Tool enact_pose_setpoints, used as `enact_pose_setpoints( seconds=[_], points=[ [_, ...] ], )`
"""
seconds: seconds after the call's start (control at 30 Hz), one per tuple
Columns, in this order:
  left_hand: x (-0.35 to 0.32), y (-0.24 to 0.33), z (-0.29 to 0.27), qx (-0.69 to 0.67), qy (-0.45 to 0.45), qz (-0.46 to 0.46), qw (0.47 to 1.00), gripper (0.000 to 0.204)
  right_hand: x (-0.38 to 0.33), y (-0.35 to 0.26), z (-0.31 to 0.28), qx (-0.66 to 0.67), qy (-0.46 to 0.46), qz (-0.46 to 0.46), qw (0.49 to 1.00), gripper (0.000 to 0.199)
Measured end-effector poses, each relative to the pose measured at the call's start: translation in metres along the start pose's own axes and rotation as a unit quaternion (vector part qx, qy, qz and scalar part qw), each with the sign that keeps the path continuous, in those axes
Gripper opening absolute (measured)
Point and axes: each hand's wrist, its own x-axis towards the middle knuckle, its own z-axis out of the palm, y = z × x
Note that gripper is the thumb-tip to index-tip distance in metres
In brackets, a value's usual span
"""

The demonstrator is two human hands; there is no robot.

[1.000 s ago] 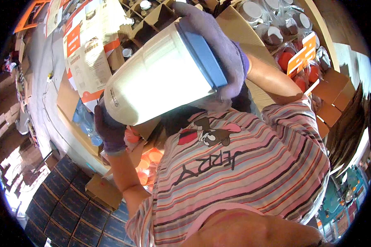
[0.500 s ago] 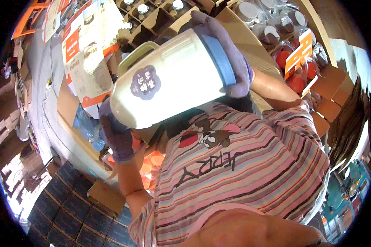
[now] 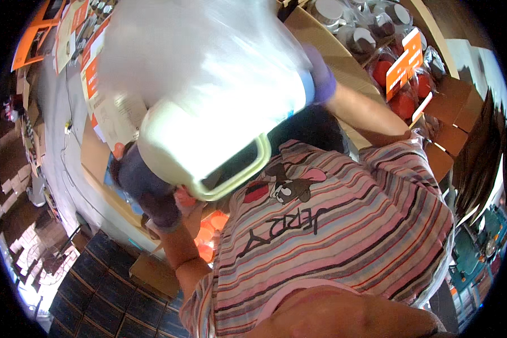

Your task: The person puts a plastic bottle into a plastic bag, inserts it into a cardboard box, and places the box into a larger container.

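Cardboard boxes [image 3: 321, 39] of wrapped goods crowd the background. Both gloved hands grasp a white plastic jug [image 3: 208, 107], blurred, raised close: the left hand [image 3: 146, 188] under its base, the right hand [image 3: 321, 79] at its blue-lidded end, handle facing downward.

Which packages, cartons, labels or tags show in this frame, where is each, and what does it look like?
White jug: held up close in both gloved hands, cream handle, blurred.
Orange tags: upper right, rectangular, among bagged red items.
Brown cartons: right edge, plain cardboard.
Orange-and-white printed sheets: upper left, flat rectangles.
Small carton: lower left on dark floor tiles, brown.
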Motion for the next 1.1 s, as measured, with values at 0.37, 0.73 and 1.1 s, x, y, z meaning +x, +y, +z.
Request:
enact_pose_setpoints(
  seconds=[0.37, 0.73, 1.1],
  points=[
    [0.003, -0.004, 0.046, -0.491, 0.034, -0.146, 0.858, 0.050, 0.009, -0.014, -0.016, 0.018, -0.085, -0.108, 0.990, 0.098],
    [-0.005, -0.028, 0.070, -0.225, 0.185, -0.202, 0.935, 0.042, 0.049, -0.026, -0.030, -0.144, -0.182, -0.376, 0.897, 0.020],
    [-0.002, -0.062, 0.068, -0.411, 0.131, -0.325, 0.841, 0.040, 0.061, -0.059, -0.026, -0.195, -0.317, -0.373, 0.850, 0.025]
  ],
)
